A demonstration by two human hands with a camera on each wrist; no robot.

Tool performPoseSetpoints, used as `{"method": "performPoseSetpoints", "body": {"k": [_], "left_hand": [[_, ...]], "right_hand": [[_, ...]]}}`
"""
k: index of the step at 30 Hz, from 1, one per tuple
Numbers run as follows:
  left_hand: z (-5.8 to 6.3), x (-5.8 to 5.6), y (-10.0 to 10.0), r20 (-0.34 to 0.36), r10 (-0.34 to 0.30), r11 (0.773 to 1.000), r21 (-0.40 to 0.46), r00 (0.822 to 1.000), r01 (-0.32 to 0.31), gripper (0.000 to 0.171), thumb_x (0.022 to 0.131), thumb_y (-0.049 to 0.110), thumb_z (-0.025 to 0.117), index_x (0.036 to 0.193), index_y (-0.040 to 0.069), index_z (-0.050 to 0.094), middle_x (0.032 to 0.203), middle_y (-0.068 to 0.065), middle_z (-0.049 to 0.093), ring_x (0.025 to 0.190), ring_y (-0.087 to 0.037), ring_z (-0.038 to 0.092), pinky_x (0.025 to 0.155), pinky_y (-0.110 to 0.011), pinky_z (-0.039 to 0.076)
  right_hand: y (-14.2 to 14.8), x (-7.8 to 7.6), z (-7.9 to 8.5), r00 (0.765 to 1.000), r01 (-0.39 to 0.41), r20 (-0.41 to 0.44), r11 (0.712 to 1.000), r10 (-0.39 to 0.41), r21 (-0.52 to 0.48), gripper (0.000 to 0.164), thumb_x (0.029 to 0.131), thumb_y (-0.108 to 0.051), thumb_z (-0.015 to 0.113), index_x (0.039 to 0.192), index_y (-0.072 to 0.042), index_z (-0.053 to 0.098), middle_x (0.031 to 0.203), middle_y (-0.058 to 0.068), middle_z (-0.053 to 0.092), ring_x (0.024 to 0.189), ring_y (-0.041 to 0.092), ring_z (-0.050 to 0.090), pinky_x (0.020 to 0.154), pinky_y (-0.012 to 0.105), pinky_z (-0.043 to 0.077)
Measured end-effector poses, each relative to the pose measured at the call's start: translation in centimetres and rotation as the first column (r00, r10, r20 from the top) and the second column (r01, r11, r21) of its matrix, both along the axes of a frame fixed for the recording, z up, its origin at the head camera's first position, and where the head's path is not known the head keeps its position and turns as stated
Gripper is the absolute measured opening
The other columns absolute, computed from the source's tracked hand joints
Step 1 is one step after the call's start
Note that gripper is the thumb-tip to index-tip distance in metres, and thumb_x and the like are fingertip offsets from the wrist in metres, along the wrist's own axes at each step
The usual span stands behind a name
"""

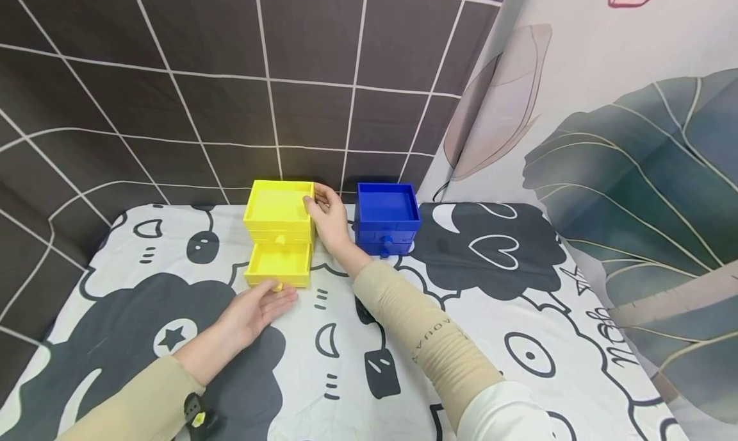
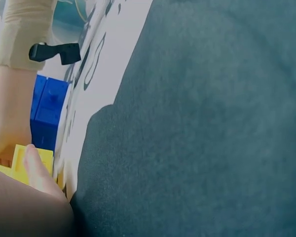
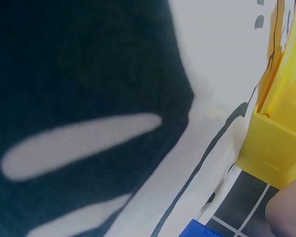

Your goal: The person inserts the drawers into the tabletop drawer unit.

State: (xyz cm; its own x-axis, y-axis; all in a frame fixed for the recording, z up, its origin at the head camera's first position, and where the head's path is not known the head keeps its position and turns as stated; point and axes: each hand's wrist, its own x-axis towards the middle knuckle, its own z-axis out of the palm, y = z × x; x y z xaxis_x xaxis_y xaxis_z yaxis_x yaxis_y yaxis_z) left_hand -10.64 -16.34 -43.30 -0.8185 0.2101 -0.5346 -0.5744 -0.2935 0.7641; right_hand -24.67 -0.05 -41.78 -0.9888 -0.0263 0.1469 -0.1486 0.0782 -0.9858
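Note:
A small yellow chest of drawers [image 1: 279,207] stands near the wall, its tray-like top facing up. Its lower drawer [image 1: 279,261] is pulled out toward me, while the upper one is closed. At the front of that lower drawer, my left hand [image 1: 250,313] pinches the knob, thumb above and the other fingers stretched below. My right hand [image 1: 331,223] grips the chest's right side, thumb at the top edge and fingers toward the back. The right wrist view shows part of the yellow chest [image 3: 271,155] beside a bit of that hand.
To the right stands a blue chest of drawers [image 1: 387,213] of like shape, its drawers closed. Both chests sit on a patterned black-and-white cloth [image 1: 323,390]. Behind them hangs dark fabric with white grid lines [image 1: 311,114]; a leaf-printed curtain [image 1: 634,172] is at right.

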Motion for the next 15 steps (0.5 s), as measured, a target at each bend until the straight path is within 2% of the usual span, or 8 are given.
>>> {"method": "performPoseSetpoints", "body": {"k": [6, 12, 15], "left_hand": [[-0.4, -0.5, 0.2, -0.001, 0.007, 0.999, -0.031, 1.0, -0.007, 0.04, 0.112, 0.018, 0.046, 0.142, -0.009, 0.045, 0.104, -0.001, 0.078, 0.092, -0.005, 0.077, 0.096, -0.023, 0.064], [-0.3, -0.9, 0.3, -0.007, 0.002, 0.999, -0.052, 1.0, -0.002, 0.044, 0.112, 0.018, 0.045, 0.145, -0.011, 0.042, 0.128, -0.017, 0.075, 0.096, -0.007, 0.076, 0.1, -0.027, 0.063], [-0.2, -1.1, 0.3, -0.013, -0.002, 0.998, -0.056, 1.0, 0.001, 0.046, 0.112, 0.018, 0.044, 0.147, -0.011, 0.041, 0.133, -0.019, 0.073, 0.097, -0.007, 0.076, 0.1, -0.027, 0.063]], "right_hand": [[0.0, 0.1, 0.1, 1.0, 0.004, 0.002, 1.0, -0.004, 0.001, 0.049, 0.105, -0.014, 0.062, 0.15, 0.002, 0.053, 0.151, 0.02, 0.058, 0.142, 0.03, 0.056, 0.126, 0.035, 0.045], [-0.1, 0.3, 0.2, 1.0, 0.005, 0.005, 1.0, -0.005, 0.004, 0.049, 0.105, -0.015, 0.062, 0.15, 0.001, 0.053, 0.151, 0.02, 0.058, 0.142, 0.031, 0.056, 0.126, 0.035, 0.045], [0.0, 0.3, 0.2, 1.0, 0.004, 0.005, 1.0, -0.004, 0.007, 0.049, 0.105, -0.015, 0.062, 0.15, 0.001, 0.053, 0.151, 0.02, 0.058, 0.143, 0.031, 0.056, 0.126, 0.035, 0.044]]}}
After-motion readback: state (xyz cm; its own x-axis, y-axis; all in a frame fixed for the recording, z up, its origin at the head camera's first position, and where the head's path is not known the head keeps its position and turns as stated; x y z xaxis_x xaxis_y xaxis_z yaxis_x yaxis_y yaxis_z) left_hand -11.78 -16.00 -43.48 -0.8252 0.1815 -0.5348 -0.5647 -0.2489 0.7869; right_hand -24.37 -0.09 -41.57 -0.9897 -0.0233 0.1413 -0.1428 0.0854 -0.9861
